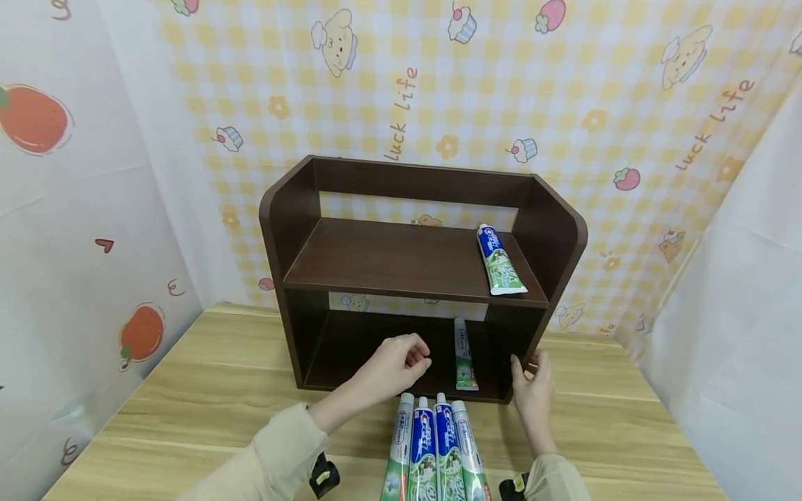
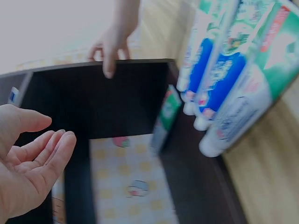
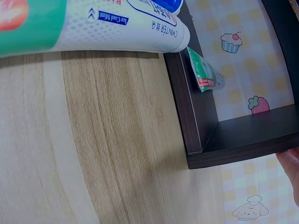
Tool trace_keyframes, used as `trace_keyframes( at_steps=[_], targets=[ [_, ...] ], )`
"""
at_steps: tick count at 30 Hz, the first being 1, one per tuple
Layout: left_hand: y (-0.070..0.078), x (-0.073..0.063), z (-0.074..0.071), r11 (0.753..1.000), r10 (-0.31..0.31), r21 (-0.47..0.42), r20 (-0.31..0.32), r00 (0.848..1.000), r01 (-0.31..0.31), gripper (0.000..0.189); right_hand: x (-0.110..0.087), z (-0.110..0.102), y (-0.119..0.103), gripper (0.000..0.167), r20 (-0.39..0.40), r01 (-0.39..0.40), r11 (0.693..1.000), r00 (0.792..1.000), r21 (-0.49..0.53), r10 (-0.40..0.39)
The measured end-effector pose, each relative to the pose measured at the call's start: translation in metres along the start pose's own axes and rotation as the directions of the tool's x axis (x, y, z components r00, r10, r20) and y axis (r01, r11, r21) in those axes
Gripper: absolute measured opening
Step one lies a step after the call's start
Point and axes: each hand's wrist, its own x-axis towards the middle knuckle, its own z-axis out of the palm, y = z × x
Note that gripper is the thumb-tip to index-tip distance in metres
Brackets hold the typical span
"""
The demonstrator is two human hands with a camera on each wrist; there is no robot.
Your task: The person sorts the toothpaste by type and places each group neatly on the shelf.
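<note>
A dark brown two-tier shelf [image 1: 388, 257] stands on the table. My left hand [image 1: 397, 362] hovers before its lower compartment, fingers loosely bent, thumb apart from them and nothing held, as the left wrist view confirms. With thumb inside and fingers outside, my right hand [image 1: 532, 393] grips the front edge of the shelf's right side panel. A blue-and-green toothpaste tube [image 1: 498, 261] lies at the right of the upper tier, cap toward the back. Below it, a grey-and-green toothpaste tube [image 1: 464, 355] lies on the lower tier, right of my left hand.
Several toothpaste tubes [image 1: 424, 452] lie side by side on the wooden table [image 1: 626, 417], caps toward the shelf: blue-and-green ones in the middle, grey-and-green ones outside. A checked cloth [image 1: 376, 90] hangs behind the shelf, with white cloths [image 1: 727, 292] at the sides.
</note>
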Motion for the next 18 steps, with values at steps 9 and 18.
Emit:
trace_keyframes(
  at_steps=[9,18],
  targets=[
    [-0.027,-0.013,0.019,0.998,-0.055,-0.029,0.040,0.998,0.056,0.013,0.002,0.001,0.001,0.017,0.003,-0.004,1.000,1.000,0.004,0.004],
    [-0.053,-0.037,0.041,0.981,-0.191,-0.019,0.125,0.973,0.195,0.022,0.002,0.001,0.002,0.017,0.005,-0.006,1.000,1.000,-0.006,0.006]
  ],
)
